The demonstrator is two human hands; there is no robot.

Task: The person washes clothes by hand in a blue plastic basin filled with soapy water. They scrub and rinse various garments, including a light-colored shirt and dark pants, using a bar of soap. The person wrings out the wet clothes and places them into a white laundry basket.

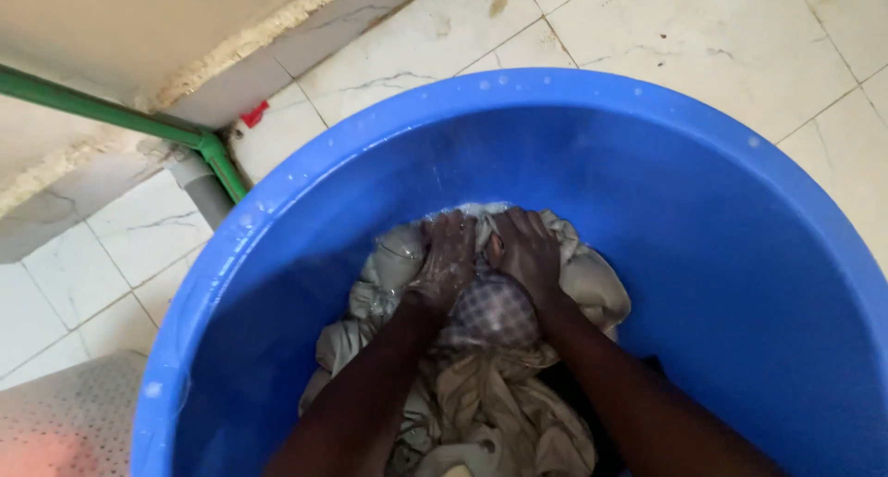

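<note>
A: Where are your hands rn?

B: Both down in the blue tub (740,255). Your left hand (447,260) is soapy, fingers curled, pressing on the wet grey cloth (592,287). Your right hand (527,250) is closed too, bunching the checked cloth (490,312) btw the two hands.

A: And the laundry?

B: Heaped at the tub's bottom, w/ a beige piece (499,412) nearer you, under your forearms. Suds at the far edge of the pile.

A: Outside the tub?

B: Pale tiled floor (684,33), green pipe (111,114) along the wall, top left.

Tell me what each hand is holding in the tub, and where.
Both the left hand and right hand grip the wet checked cloth at its bunched upper end.
</note>
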